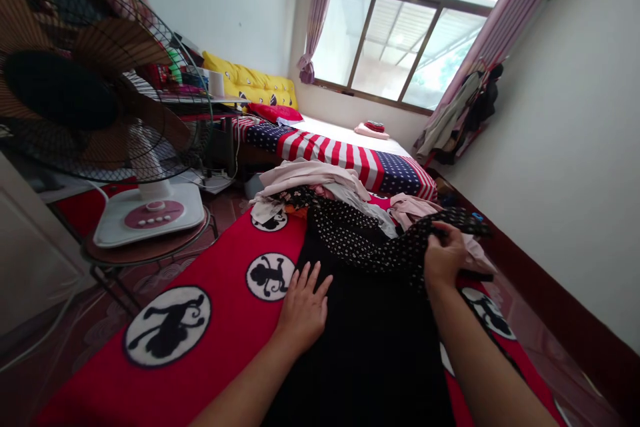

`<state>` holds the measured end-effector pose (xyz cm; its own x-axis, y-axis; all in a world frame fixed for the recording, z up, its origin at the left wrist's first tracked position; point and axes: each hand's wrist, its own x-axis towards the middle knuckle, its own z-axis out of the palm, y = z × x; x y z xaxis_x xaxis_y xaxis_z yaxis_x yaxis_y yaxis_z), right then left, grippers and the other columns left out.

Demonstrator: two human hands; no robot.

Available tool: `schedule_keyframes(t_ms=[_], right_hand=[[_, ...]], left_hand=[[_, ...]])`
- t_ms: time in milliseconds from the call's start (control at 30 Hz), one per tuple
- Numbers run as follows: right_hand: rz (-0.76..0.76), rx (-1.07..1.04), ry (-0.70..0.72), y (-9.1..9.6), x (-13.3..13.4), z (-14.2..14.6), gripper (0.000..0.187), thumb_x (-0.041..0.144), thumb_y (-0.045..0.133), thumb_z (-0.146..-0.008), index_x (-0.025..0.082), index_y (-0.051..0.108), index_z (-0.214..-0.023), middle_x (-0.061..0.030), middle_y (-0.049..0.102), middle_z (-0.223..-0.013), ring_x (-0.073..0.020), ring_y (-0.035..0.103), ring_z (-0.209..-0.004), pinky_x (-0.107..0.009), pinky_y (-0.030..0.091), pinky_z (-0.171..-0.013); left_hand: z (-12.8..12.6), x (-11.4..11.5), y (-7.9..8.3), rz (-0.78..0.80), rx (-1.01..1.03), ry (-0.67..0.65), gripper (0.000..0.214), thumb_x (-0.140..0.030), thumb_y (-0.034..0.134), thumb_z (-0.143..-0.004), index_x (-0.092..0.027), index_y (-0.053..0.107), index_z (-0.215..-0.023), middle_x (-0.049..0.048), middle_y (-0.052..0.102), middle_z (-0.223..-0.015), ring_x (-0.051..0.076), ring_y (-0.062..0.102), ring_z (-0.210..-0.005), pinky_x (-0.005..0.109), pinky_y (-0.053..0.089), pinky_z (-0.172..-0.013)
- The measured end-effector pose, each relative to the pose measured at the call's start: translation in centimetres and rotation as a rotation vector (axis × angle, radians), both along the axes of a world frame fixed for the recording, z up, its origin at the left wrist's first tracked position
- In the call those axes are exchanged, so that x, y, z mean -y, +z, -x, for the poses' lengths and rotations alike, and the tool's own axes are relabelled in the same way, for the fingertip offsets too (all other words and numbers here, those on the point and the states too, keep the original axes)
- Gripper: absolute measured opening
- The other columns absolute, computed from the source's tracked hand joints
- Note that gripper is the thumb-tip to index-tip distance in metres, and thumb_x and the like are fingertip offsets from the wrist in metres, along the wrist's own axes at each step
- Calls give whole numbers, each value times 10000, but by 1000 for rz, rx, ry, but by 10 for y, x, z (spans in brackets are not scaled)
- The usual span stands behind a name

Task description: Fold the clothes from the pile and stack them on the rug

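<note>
A black garment (373, 347) lies spread over a red blanket (220, 340) with round monkey patches. Its far part is black cloth dotted with white (350, 233); whether the two are one piece I cannot tell. My left hand (304, 303) rests flat at the left edge of the black garment, fingers spread. At the right, my right hand (447, 253) pinches the dotted cloth and holds it slightly raised. Just beyond is a heap of clothes with a pale pink garment (315, 177) on top; another pink garment (410, 207) lies behind the dotted cloth.
On the left a fan (150, 213) stands on a round stool (145, 250). Farther back is a bed (330, 153) with a stars-and-stripes cover and folded clothes (373, 129). Clothes (467, 113) hang by the right wall, below the window's curtain.
</note>
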<state>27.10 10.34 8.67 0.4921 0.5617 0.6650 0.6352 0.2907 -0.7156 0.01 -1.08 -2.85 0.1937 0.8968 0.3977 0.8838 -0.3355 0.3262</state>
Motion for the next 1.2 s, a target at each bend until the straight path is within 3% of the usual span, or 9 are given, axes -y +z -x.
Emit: schedule_keyframes(t_ms=[200,333,467,567,667,800,967,1100,1200], right_hand=[[441,554,593,-37,41,107,413,116,512,-692,261,715,-1021,-39,675,-1187,-217,633,-1072,-377,456,-977],[362,548,458,-52,46,115,280,132,478,-788,233,729,-859,-47,697,-1143,-208,639,-1068,-392,432,-1013],[240,653,322,-54,30,113,354,280,446,-917,226,621,-1220,-71,514,-1406,-246,410,-1340,-483,302,-1105],[431,856,360,-68,19,124,479,428,443,-942,312,445,-1407,-31,265,-1562,-288,174,-1448,-583,184,-1122],[682,947,452,-83,13,135,515,545,396,-939,367,409,-1423,-1,235,-1571,-303,154,-1452,-611,173,-1111],[747,963,495,-85,23,127,555,573,371,-939,362,355,-1452,11,189,-1582,-257,125,-1462,-550,164,-1142],[709,924,472,-87,76,71,614,499,426,-940,283,276,-1495,-36,158,-1585,-224,140,-1461,-479,189,-1158],[717,740,415,-75,107,30,458,383,509,-904,228,543,-1334,-92,484,-1432,-260,438,-1328,-493,321,-1098],[625,667,335,-45,101,39,359,271,466,-909,184,626,-1218,-112,634,-1253,-239,568,-1189,-426,388,-1057]], left_hand=[[1,2,2,-32,66,6,461,-183,508,-862,-236,551,-1318,120,388,-1502,312,329,-1397,534,318,-1117],[4,2,2,-60,148,13,375,-116,470,-856,-167,619,-1195,145,492,-1400,287,407,-1351,481,387,-1095],[4,1,1,-92,182,31,368,-104,458,-858,-165,613,-1186,139,506,-1375,275,437,-1326,460,409,-1086],[3,1,0,-102,135,34,416,-124,492,-843,-174,580,-1246,144,463,-1423,290,427,-1335,476,414,-1077],[2,0,1,-91,58,28,411,-162,515,-843,-173,591,-1246,148,469,-1429,307,415,-1344,491,400,-1083],[3,-1,3,-81,-12,28,394,-205,488,-878,-190,596,-1256,128,492,-1423,304,417,-1344,491,380,-1094],[5,0,0,-85,-24,21,406,-231,479,-890,-191,586,-1280,128,493,-1424,309,415,-1345,496,354,-1107],[0,2,4,-113,8,25,409,-169,470,-863,-164,600,-1251,158,444,-1455,331,384,-1363,517,362,-1094],[-16,-13,22,-171,25,-98,486,-54,438,-810,-167,582,-1261,130,412,-1482,278,330,-1401,477,314,-1138]])
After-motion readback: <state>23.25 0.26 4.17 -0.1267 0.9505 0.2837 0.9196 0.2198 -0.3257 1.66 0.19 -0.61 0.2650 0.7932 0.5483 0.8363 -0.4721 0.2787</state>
